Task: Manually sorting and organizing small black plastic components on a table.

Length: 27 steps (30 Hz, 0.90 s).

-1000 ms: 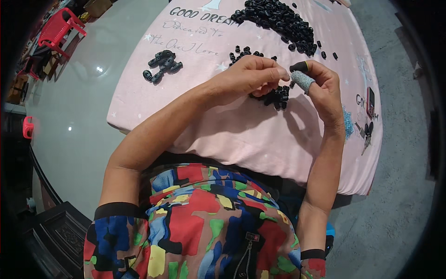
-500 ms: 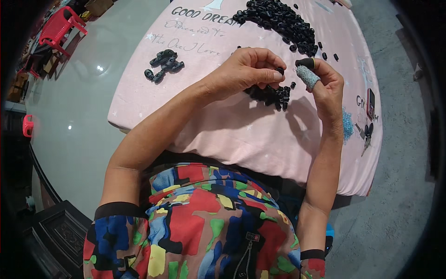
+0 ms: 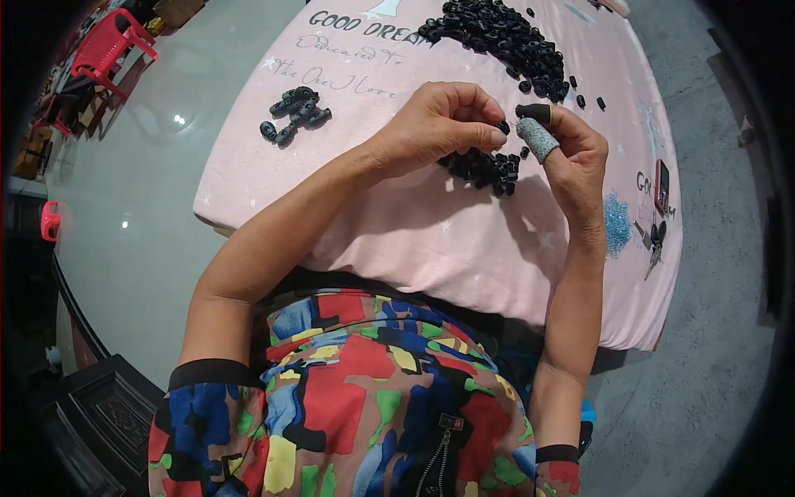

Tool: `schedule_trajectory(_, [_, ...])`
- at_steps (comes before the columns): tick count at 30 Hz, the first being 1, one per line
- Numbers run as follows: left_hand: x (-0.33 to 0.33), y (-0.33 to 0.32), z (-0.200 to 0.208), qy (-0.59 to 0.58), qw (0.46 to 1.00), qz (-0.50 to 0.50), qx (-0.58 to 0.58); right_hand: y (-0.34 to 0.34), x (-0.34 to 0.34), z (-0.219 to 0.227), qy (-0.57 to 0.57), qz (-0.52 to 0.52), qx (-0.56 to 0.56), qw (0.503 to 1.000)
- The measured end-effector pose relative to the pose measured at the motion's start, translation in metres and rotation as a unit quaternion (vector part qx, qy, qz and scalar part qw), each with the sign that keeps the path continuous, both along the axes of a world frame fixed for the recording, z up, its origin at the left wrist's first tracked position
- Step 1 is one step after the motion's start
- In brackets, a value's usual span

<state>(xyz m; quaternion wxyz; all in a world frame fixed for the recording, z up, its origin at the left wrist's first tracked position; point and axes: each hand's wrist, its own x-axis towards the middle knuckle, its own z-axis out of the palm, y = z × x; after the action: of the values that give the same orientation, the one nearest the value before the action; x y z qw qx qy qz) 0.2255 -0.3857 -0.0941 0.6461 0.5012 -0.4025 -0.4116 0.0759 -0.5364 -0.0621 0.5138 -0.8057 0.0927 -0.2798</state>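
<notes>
Over the pink cloth, my left hand is closed in a pinch on a small black piece. My right hand, just to its right, has a black cover on the forefinger and a grey knitted cover on the thumb. Those two fingertips are close together, near the black piece; whatever is between them is too small to make out. Beneath the hands lies a small heap of black pieces, partly hidden by my left hand. Farther left sits a group of larger black pieces.
A big heap of black pieces spreads along the far side of the pink cloth. At the right lie blue beads, a phone and a bunch of keys. A red plastic chair stands on the floor at far left.
My right hand has moved slightly left, bringing its covered fingertips nearer the black piece in my left hand. The left hand keeps its pinch with barely any shift.
</notes>
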Motion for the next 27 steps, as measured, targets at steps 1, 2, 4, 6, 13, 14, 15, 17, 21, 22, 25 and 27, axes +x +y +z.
schedule_trajectory(1, [0.0,0.001,0.001,0.0,1.0,0.0,0.0,0.0,0.0,-0.001,0.0,0.0,0.0,1.0])
schedule_trajectory(2, [-0.001,0.002,0.002,0.006,1.0,0.002,-0.001,0.0,0.001,-0.002,-0.002,0.002,-0.009,1.0])
schedule_trajectory(4, [-0.001,0.002,0.003,0.013,1.0,0.003,-0.004,0.0,0.001,-0.004,-0.004,0.003,-0.019,1.0])
schedule_trajectory(6, [0.0,0.002,0.001,0.009,1.0,-0.009,-0.008,-0.001,0.001,-0.004,0.003,0.005,-0.037,0.999])
schedule_trajectory(13, [-0.001,0.003,0.004,0.021,1.0,-0.009,0.001,-0.004,0.001,-0.005,0.004,0.017,-0.107,0.994])
schedule_trajectory(14, [-0.001,0.003,0.004,0.016,1.0,-0.008,0.0,-0.004,0.001,-0.005,-0.002,0.022,-0.102,0.995])
schedule_trajectory(15, [0.0,0.003,0.004,0.011,1.0,-0.007,0.0,-0.004,0.001,-0.005,-0.008,0.028,-0.096,0.995])
schedule_trajectory(17, [0.001,0.002,0.002,0.015,1.0,-0.015,-0.004,-0.007,-0.001,-0.004,-0.008,0.041,-0.106,0.994])
schedule_trajectory(21, [0.005,0.001,0.0,0.034,0.999,-0.017,-0.015,-0.005,-0.001,0.003,-0.004,-0.006,-0.082,0.997])
schedule_trajectory(22, [0.006,0.001,0.0,0.035,0.999,-0.017,-0.016,-0.013,-0.002,0.001,0.009,-0.035,-0.075,0.997])
schedule_trajectory(25, [0.009,0.0,0.0,0.026,1.0,-0.008,-0.006,-0.034,-0.009,-0.005,0.098,-0.1,-0.095,0.986])
schedule_trajectory(27, [0.008,0.001,0.0,0.024,1.0,-0.005,-0.011,-0.035,-0.014,-0.004,0.202,-0.094,-0.102,0.97])
